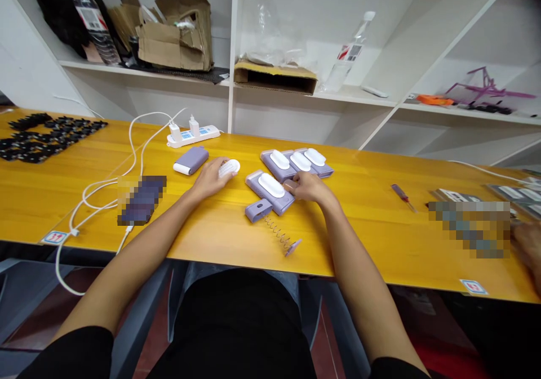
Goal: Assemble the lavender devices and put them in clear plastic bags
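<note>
My left hand (pixel 210 177) grips a small white oval part (pixel 229 168) with fine print on its face. At the front of a small group, a lilac box-shaped device (pixel 284 201) lies on the table with a white oval piece (pixel 271 185) on top. The fingers of my right hand (pixel 310 187) are closed at its right end; their tips are partly hidden. Just in front lies a lilac end cap (pixel 258 210) with a hole. A coil spring (pixel 276 231) runs from beside it to a small lilac plate (pixel 293 248).
Several lilac devices (pixel 282 170) with white ovals stand behind. To the left are a lilac-and-white device (pixel 191 160), a power strip (pixel 193 136), white cables (pixel 141 142) and a blurred phone (pixel 143 200). A screwdriver (pixel 403 197) and another person's hand (pixel 528 249) are at right.
</note>
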`<move>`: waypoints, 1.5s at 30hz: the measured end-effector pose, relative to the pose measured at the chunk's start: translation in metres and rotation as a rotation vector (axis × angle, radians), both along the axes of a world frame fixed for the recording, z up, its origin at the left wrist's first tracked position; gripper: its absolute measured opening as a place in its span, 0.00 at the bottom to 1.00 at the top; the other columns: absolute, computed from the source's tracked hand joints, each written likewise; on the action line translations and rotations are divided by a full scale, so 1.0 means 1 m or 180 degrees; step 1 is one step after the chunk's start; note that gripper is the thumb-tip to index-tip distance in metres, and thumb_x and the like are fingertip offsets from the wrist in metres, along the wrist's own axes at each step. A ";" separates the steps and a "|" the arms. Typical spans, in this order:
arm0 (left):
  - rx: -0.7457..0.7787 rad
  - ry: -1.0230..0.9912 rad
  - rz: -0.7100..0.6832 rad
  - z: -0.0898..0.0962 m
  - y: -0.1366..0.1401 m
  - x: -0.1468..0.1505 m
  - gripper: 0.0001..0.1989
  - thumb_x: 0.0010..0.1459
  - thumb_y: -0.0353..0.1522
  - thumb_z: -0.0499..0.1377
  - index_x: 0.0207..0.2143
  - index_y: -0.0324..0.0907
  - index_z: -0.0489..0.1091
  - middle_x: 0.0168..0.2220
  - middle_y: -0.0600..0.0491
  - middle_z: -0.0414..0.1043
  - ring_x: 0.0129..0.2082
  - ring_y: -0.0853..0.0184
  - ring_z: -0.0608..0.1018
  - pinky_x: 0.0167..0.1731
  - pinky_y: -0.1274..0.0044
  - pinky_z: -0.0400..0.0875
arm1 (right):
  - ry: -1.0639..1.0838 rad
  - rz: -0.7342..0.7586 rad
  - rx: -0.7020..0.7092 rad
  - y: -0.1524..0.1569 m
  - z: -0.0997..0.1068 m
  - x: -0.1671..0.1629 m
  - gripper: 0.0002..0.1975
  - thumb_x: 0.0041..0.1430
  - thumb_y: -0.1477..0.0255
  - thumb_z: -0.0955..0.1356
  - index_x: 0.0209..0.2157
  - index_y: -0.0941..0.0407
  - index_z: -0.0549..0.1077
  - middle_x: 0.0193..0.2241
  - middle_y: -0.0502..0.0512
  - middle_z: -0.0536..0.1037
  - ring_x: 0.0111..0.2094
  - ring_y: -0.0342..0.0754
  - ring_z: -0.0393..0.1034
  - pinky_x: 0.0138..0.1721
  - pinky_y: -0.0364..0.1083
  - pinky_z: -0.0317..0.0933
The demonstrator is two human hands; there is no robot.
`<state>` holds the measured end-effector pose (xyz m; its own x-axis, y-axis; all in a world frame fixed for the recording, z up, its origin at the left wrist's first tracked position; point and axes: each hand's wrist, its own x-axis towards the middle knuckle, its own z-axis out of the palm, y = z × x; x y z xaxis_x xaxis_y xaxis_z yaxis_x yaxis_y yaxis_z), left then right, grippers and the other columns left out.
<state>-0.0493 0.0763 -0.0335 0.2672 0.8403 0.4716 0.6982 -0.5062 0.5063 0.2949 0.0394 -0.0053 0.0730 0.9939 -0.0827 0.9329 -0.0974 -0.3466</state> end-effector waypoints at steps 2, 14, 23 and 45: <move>0.0168 -0.0081 -0.0143 0.003 -0.006 0.003 0.24 0.66 0.43 0.63 0.59 0.40 0.72 0.58 0.42 0.80 0.58 0.50 0.81 0.62 0.60 0.73 | 0.0161 0.0079 0.0253 -0.001 0.002 -0.001 0.11 0.58 0.64 0.73 0.40 0.55 0.78 0.35 0.61 0.84 0.38 0.59 0.78 0.38 0.51 0.67; 0.1003 -0.0428 -0.0937 -0.004 -0.043 0.048 0.22 0.71 0.37 0.61 0.64 0.43 0.66 0.58 0.41 0.77 0.59 0.55 0.80 0.61 0.61 0.75 | 0.1584 0.1996 0.2242 -0.032 -0.007 -0.076 0.23 0.70 0.58 0.72 0.62 0.51 0.75 0.55 0.60 0.83 0.51 0.58 0.78 0.53 0.58 0.74; 0.0733 0.0099 0.0415 0.013 -0.019 0.015 0.34 0.68 0.40 0.63 0.70 0.41 0.57 0.67 0.33 0.67 0.69 0.40 0.68 0.68 0.47 0.62 | 0.2374 0.0655 0.2728 -0.014 -0.015 -0.061 0.21 0.70 0.53 0.69 0.54 0.53 0.78 0.51 0.61 0.83 0.49 0.55 0.80 0.50 0.54 0.76; -0.0014 -0.0239 0.1576 0.003 0.028 -0.037 0.37 0.59 0.42 0.68 0.66 0.37 0.62 0.67 0.34 0.68 0.69 0.43 0.69 0.71 0.56 0.63 | 0.1764 -0.0190 -0.0489 0.005 0.001 0.071 0.11 0.50 0.66 0.79 0.25 0.57 0.78 0.24 0.54 0.78 0.25 0.44 0.64 0.23 0.44 0.57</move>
